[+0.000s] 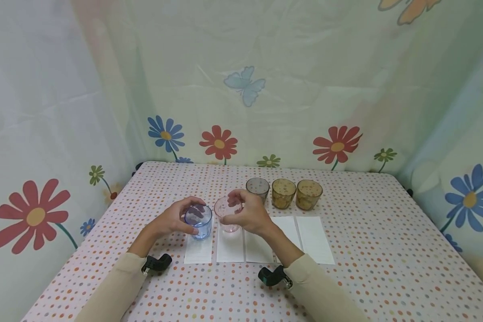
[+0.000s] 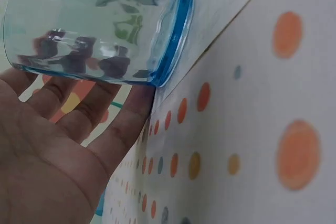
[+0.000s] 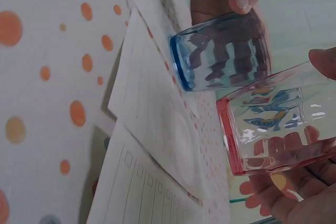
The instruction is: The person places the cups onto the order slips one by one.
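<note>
Nearest us, dotted table (image 1: 209, 295) gives open room this side of the fingers, then come the white sheets (image 1: 315, 241). Now our left hand (image 1: 170, 220): fingers curled round the blue glass (image 1: 203, 231), over the leftmost sheet; whether its base touches, we can't tell. Just right of it, our right hand (image 1: 252, 216) has its fingers bent round the pink glass (image 1: 222, 215), the two glasses close together, little room between! We'd call it early: two glasses in hand, three standing beyond, sheets right of the fingers bearing none. Past the right fingers stands the grey glass (image 1: 259, 185), partly hidden, with two amber glasses (image 1: 283, 193) beside it. Farther on, more open table, then its far edge (image 1: 225, 167) before the flowery curtain (image 1: 294, 103).
</note>
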The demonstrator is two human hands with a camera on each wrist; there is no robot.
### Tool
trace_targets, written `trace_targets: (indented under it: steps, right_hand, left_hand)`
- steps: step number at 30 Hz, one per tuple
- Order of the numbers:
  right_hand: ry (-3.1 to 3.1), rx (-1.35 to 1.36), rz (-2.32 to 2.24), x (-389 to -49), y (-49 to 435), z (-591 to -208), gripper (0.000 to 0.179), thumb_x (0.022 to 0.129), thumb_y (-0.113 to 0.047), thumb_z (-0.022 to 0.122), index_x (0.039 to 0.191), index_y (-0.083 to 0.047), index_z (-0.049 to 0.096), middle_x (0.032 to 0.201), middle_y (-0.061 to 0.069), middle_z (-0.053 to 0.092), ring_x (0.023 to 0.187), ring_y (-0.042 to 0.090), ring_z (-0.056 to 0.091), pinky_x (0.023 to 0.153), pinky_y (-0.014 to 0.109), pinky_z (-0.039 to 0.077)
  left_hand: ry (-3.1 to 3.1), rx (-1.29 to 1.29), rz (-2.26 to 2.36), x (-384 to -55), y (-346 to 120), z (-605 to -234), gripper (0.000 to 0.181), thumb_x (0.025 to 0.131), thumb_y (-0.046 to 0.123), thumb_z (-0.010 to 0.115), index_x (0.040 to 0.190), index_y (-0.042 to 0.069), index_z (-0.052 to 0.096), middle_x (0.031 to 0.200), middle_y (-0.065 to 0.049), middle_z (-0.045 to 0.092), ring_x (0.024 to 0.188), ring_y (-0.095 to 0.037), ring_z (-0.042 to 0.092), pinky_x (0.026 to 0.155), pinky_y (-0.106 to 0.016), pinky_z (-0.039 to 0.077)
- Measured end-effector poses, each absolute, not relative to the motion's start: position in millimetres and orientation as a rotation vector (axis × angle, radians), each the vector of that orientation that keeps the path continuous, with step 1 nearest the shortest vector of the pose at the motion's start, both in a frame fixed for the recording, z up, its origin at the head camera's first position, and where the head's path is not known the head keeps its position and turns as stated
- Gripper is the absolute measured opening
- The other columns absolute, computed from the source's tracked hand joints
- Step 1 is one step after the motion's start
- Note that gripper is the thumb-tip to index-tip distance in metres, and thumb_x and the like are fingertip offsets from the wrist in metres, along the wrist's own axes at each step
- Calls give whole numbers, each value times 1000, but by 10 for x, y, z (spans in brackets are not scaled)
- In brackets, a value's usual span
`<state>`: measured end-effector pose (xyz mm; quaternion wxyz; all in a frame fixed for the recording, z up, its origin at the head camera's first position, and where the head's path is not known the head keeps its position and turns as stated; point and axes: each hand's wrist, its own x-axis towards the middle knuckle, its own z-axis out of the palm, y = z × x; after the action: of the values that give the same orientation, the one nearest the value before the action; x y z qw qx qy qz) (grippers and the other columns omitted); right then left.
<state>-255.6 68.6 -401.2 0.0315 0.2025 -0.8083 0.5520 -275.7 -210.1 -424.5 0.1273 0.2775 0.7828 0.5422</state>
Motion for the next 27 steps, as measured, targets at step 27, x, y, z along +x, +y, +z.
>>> trace_targets:
  steps: [27]
  right_hand:
    - [-2589, 759, 1756, -2471, 855, -4011, 64, 70, -13, 86, 125, 5, 58, 113, 15, 67, 110, 32, 63, 90, 47, 56]
  left_hand:
    - [2243, 861, 1565, -2858, -2086, -4247, 77, 63, 11, 88, 131, 5, 54, 130, -17, 58, 117, -36, 54, 100, -50, 46]
